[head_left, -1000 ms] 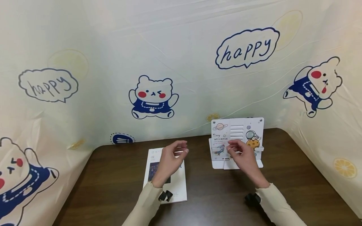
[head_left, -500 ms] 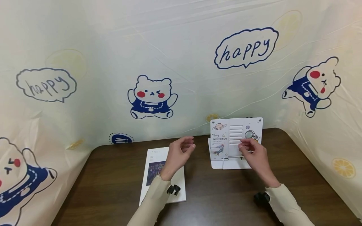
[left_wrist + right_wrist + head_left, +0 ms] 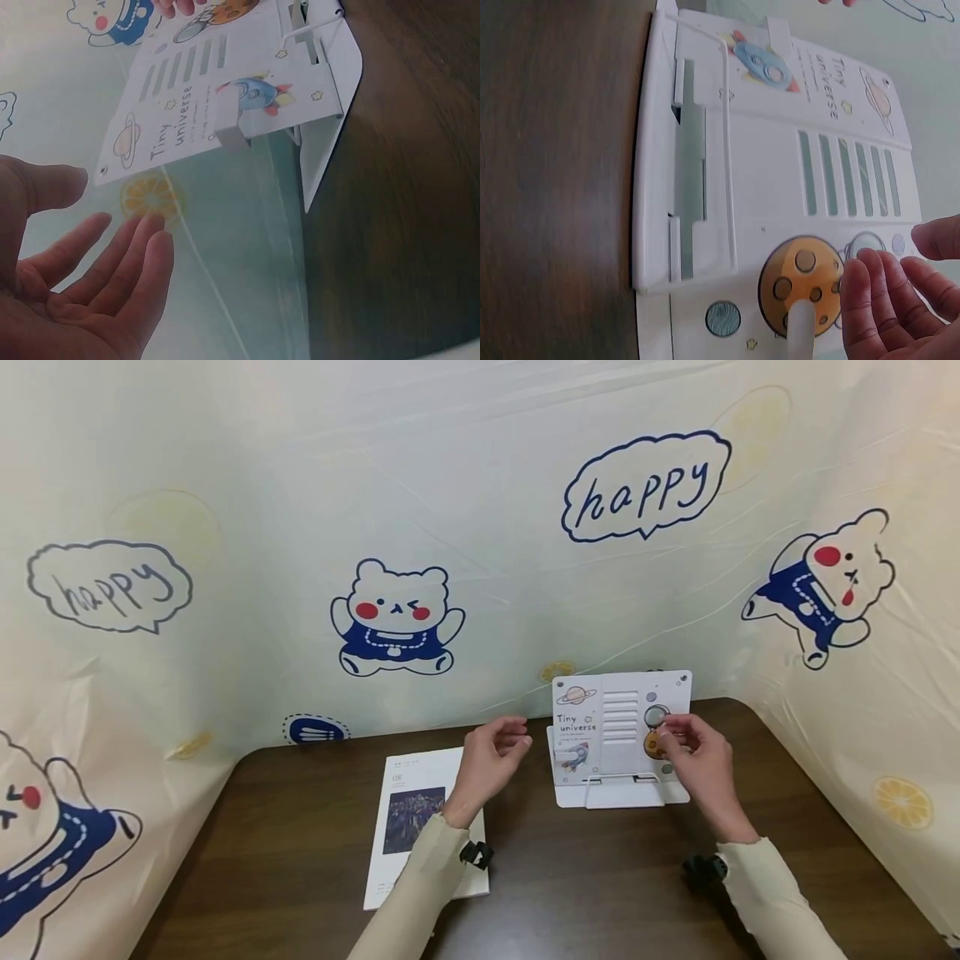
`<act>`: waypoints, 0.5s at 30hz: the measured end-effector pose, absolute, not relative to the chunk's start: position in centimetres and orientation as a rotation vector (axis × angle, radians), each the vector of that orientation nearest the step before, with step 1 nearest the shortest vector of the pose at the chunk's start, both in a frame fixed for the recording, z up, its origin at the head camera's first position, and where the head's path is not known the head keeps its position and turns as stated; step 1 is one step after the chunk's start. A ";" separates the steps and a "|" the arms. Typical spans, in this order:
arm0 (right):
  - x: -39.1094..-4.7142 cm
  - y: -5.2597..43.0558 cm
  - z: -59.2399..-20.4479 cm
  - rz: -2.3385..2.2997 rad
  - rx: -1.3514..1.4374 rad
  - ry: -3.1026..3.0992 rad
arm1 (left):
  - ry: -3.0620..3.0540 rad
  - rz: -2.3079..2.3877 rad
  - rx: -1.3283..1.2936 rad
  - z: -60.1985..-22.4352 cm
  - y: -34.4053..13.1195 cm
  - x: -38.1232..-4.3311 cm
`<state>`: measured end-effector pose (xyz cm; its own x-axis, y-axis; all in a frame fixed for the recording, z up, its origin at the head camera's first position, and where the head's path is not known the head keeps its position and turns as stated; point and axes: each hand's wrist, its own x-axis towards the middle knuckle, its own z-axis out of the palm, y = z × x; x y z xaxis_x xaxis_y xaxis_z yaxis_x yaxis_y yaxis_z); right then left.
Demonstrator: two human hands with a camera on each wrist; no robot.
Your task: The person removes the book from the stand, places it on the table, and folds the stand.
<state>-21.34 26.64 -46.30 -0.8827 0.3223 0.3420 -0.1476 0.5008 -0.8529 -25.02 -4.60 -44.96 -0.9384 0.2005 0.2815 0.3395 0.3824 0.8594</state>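
Observation:
A white book stand (image 3: 619, 758), printed "Tiny universe" with a planet, rocket and astronaut, stands upright on its base toward the back of the table. In front of its right part hovers my right hand (image 3: 701, 768), fingers softly bent and holding nothing; the right wrist view shows the thumb apart from the fingertips (image 3: 866, 262). My left hand (image 3: 487, 767) hangs in the air left of the stand, its palm bare in the left wrist view. Beneath the left forearm lies a white book (image 3: 411, 818) with a dark picture on its cover, partly covered by the sleeve.
The dark wooden table (image 3: 585, 893) carries the book and the stand. A pale curtain (image 3: 510, 543) with bears and "happy" bubbles rises behind and on both sides. A small black device (image 3: 476, 855) is strapped at the left wrist, another (image 3: 705, 872) at the right.
My right hand has moved rightward across the stand's front, uncovering its middle. My left hand has shifted right, away from the book and nearer the stand. The view has turned slightly.

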 end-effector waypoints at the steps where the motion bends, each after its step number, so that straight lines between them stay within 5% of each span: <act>1: -21.4 26.8 -46.3 1.355 -0.159 -2.292 | -2.502 -1.604 -0.493 -45.0 -4.4 -25.1; 15: -21.9 28.7 -46.3 1.341 -0.280 -2.268 | -2.511 -1.636 -0.495 -45.9 -2.4 -26.2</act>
